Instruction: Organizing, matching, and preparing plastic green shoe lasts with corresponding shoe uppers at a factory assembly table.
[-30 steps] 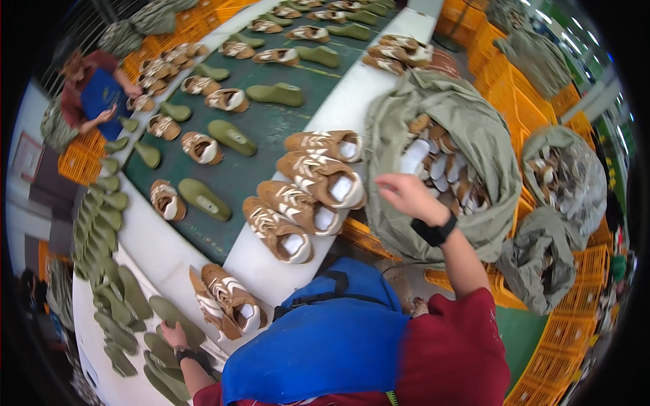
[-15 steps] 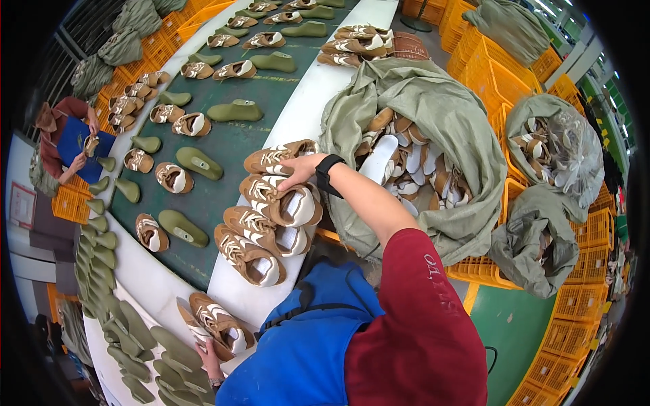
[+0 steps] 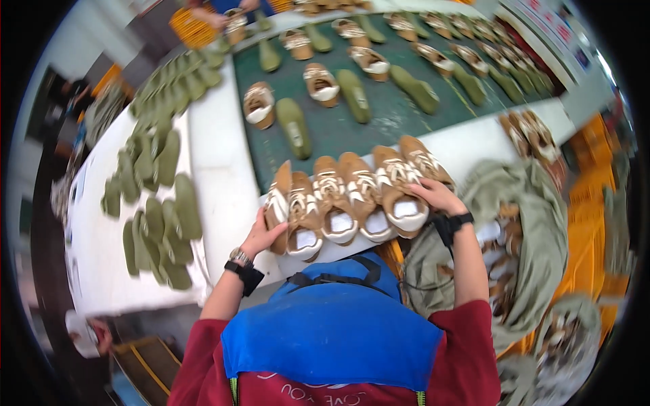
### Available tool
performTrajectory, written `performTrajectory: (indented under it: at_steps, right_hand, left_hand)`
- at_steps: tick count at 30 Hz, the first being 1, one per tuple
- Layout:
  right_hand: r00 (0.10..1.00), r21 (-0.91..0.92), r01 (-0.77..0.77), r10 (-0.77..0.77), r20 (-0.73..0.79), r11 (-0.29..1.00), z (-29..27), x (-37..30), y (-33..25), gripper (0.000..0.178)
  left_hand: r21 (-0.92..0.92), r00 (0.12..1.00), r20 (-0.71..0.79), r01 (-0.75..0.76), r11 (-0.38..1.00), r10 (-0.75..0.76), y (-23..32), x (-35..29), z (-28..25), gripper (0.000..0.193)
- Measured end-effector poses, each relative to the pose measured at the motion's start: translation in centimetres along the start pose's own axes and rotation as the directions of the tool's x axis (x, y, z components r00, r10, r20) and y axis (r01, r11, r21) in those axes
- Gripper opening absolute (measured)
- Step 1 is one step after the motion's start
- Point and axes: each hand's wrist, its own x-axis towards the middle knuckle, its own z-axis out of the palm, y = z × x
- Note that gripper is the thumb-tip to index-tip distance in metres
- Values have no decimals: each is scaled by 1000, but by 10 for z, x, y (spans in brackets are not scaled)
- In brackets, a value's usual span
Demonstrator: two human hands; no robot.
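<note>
A row of brown-and-white sneakers point(image 3: 330, 184) stands side by side on the white table edge in front of me, toes pointing away. At the row's left end, my left hand point(image 3: 261, 235) grips the outermost sneaker point(image 3: 277, 204), which is tilted on its side, with the thumb reaching over toward its neighbour. My right hand point(image 3: 439, 196) is closed over the collar of a sneaker point(image 3: 399, 193) near the right end. Its fingers lie between that shoe and the last sneaker point(image 3: 425, 160); some fingertips are hidden.
Green shoe lasts point(image 3: 156, 237) cover the white table at left. Pairs of sneakers and lasts stand on the green conveyor belt point(image 3: 379, 128) ahead. At right is a grey-green sack point(image 3: 535, 203) of shoes beside orange crates point(image 3: 589, 223). Across the belt, a person's hand point(image 3: 215, 19) holds a shoe.
My view has swung left. The sneakers in my left hand have moved up against the left end of the row. My right hand remains on the row near its far end.
</note>
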Motion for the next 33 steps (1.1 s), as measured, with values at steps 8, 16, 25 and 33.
performTrajectory:
  at_steps: [8, 16, 25, 33]
  right_hand:
    - [990, -161, 100, -114, -82, 982, -30, 24, 46, 52]
    - [903, -526, 383, -427, 41, 760, -23, -24, -150, 45]
    - [757, -642, 620, -559, 339, 450, 83, 19, -534, 33]
    - [830, -549, 500, -191, 523, 669, 389, 194, -610, 52]
  left_hand:
    - [169, 968, -232, -54, 984, 93, -3, -32, -9, 92]
    - [449, 886, -316, -176, 876, 340, -48, -92, -231, 65]
    - [426, 902, -428, 249, 870, -49, -112, -17, -542, 86]
    - [230, 948, -260, 245, 942, -183, -255, 110, -523, 91]
